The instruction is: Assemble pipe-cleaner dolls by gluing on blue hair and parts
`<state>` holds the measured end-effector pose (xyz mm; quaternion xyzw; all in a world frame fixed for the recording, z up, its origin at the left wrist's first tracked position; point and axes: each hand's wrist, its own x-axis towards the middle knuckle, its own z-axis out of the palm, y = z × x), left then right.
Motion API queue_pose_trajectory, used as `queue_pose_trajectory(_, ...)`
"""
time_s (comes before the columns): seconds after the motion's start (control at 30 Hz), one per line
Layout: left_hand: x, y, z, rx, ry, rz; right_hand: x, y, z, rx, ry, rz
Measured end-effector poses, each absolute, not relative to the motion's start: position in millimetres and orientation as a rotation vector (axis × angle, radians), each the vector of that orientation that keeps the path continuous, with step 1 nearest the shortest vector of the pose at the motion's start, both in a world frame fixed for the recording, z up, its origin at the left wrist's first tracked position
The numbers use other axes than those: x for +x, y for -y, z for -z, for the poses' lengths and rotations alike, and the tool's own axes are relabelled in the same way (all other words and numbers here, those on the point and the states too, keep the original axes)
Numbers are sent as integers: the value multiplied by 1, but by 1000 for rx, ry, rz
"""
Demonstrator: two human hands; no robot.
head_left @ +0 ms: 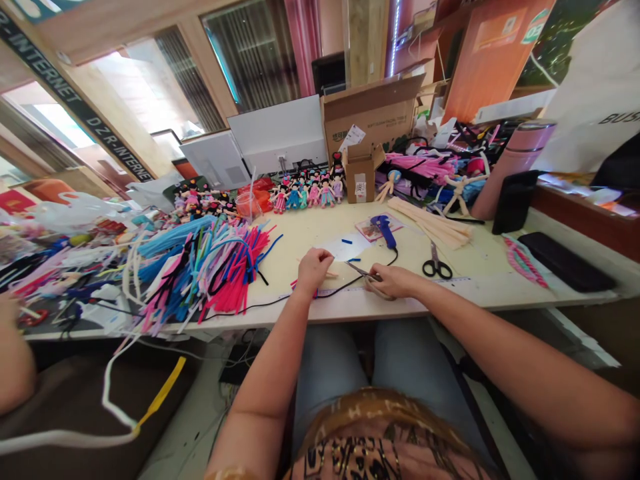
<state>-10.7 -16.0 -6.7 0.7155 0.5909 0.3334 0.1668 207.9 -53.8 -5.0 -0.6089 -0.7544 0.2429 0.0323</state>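
- The counter point(310, 230) is pale and runs across the whole view in front of the person.
- A large cardboard box point(373, 120) stands at its back, flaps raised.
- A thick heap of fuzzy stems point(200, 267), blue, pink, white and black, lies to the left.
- A row of small dolls point(307, 193) sits along the back, left of a little brown box point(361, 177).
- A pink flask point(520, 160) stands tilted in view on the right, beside a black upright object.
- The right hand point(393, 281) grasps a pair of scissors point(361, 271), blades pointing toward the left hand point(314, 268).
- The left hand has its fingertips drawn together; whether it pinches anything, I cannot tell.
- A blue glue gun point(384, 230) lies beyond the right hand.
- Black-handled scissors point(437, 268) lie right of that hand.
- Two short blue pieces point(347, 242) lie between and beyond the hands, one near the blade tips.
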Motion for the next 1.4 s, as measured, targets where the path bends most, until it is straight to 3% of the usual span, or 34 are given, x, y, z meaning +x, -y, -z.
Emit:
queue_pose_trajectory(0.43,-39,-1,2,1804,-1572,-999,235,65,-19,-1909,2683,-454)
queue_pose_trajectory(0.8,-84,-36,13,1764,-1737,-941,336,71,6,-2270,2007,-225)
queue_pose_trajectory(1.07,-106,-63,33,1826,-2006,-676,342,52,12,-2413,2112,-121)
queue_pose_trajectory(1.23,-106,-66,36,1860,-2065,-592,319,37,13,-2108,2172,43)
queue_pose_trajectory(1.4,-108,-65,29,1917,-2127,-532,252,3,-1,-1666,2376,-210)
